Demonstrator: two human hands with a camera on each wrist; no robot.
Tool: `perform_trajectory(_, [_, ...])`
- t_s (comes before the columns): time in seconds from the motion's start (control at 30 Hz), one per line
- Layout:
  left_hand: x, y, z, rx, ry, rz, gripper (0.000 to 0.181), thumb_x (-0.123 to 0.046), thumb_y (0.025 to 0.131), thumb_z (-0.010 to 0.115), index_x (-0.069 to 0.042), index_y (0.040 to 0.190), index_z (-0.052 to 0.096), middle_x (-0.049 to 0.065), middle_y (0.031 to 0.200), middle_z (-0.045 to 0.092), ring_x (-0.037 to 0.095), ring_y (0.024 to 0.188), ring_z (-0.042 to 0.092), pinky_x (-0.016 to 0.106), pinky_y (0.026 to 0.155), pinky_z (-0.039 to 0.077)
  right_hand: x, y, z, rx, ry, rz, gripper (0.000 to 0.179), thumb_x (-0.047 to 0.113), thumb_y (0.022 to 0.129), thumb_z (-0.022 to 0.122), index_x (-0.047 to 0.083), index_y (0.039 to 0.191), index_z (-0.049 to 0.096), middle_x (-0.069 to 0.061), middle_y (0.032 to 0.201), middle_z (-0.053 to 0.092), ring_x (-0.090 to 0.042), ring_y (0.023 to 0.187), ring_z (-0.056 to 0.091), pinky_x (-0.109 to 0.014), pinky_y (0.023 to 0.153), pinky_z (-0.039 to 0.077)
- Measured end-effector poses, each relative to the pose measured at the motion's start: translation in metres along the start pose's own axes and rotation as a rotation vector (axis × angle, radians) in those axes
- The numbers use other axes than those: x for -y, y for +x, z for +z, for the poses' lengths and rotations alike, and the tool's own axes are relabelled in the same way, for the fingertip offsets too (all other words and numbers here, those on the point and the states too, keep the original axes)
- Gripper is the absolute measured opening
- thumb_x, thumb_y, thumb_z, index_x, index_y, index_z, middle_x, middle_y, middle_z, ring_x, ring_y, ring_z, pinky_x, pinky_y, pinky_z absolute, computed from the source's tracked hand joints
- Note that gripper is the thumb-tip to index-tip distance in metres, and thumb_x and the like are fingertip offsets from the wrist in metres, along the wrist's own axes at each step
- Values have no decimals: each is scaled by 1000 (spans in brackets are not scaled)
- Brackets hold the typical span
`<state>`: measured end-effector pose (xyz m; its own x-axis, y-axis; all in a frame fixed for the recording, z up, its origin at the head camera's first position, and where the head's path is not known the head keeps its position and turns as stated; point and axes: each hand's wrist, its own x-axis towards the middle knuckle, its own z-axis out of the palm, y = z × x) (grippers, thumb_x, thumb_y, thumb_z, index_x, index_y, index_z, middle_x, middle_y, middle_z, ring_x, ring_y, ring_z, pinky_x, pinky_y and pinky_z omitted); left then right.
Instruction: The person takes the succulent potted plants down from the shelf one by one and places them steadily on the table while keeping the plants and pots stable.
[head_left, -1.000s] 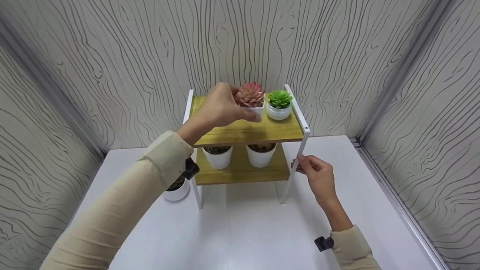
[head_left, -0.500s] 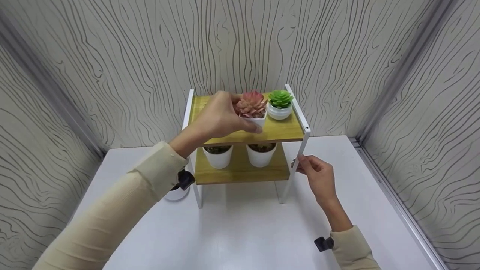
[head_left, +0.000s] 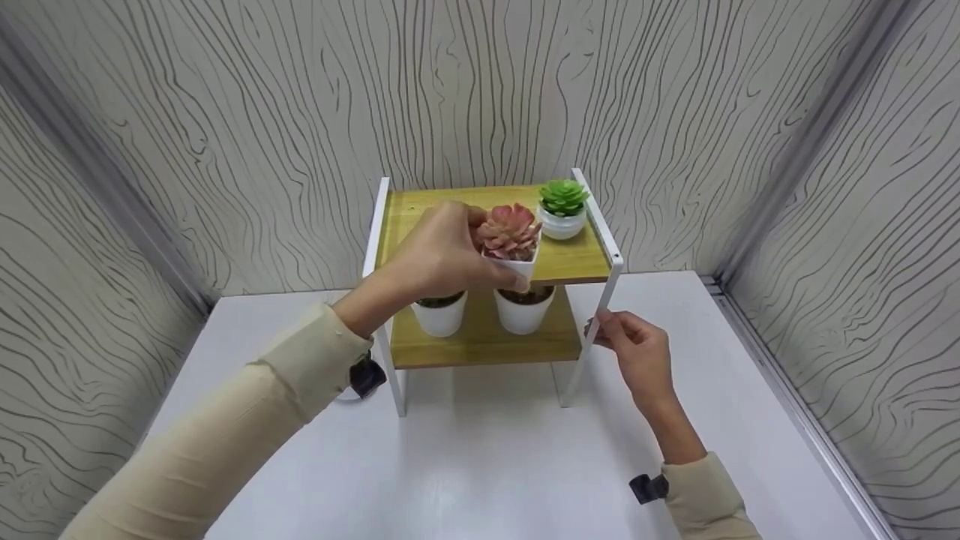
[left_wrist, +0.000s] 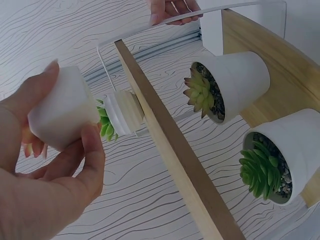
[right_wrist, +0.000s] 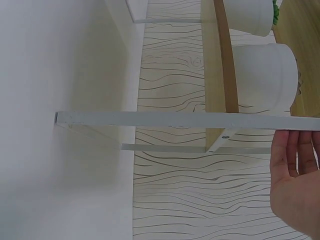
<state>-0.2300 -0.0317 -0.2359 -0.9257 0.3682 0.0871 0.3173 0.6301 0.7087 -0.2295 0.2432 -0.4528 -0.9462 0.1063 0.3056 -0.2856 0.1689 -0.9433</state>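
Head view: the left hand (head_left: 442,251) pinches a white square pot (head_left: 523,268) with a pink succulent (head_left: 509,232), above the wood-and-metal shelf (head_left: 487,354). Left wrist: fingers (left_wrist: 93,156) clasp its walls, presumably sparing the succulent. Right wrist: the right hand (right_wrist: 298,187) pinches the white upright (right_wrist: 175,119), probably for steadiness.

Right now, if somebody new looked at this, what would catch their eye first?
Probably the pinkish-red succulent, its white pot held in the fingers of the left hand near the front edge of the top shelf. Next, the bright green succulent in a ribbed white pot at that shelf's right end. Below, two plain white pots stand side by side on the lower shelf.
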Motion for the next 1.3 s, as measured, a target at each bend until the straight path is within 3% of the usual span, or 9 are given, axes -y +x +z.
perform_trajectory(0.23, [2, -5, 3, 8, -25, 16, 55, -36, 49, 89, -16, 93, 62, -5, 85, 65, 10, 79, 59, 25, 68, 50, 0, 0, 0, -2, 33, 14, 37, 34, 90, 56, -1, 96, 66, -14, 93, 66, -25, 87, 65, -30, 79, 52])
perform_trajectory(0.7, [9, -19, 10, 36, -106, 6, 58, -30, 50, 90, -13, 97, 62, -3, 87, 65, 11, 80, 61, 24, 68, 52, 0, -1, 1, -5, 11, 8, 33, 34, 91, 55, 4, 94, 67, -13, 91, 66, -24, 87, 65, -29, 80, 51])
perform_trajectory(0.97, [13, -26, 15, 61, -128, 5, 59, -27, 52, 90, -14, 101, 61, -5, 89, 65, 11, 82, 62, 22, 70, 52, 0, 0, 0, -15, -4, 16, 41, 36, 90, 55, -3, 98, 65, -14, 92, 66, -23, 87, 65, -28, 79, 51])
perform_trajectory(1.3, [21, -32, 18, 65, -138, 20, 61, -28, 51, 90, -14, 103, 61, -6, 90, 65, 9, 82, 62, 22, 71, 52, 0, -1, 2, -17, 11, 20, 36, 36, 89, 57, 2, 93, 67, -13, 91, 66, -24, 86, 65, -29, 79, 52])
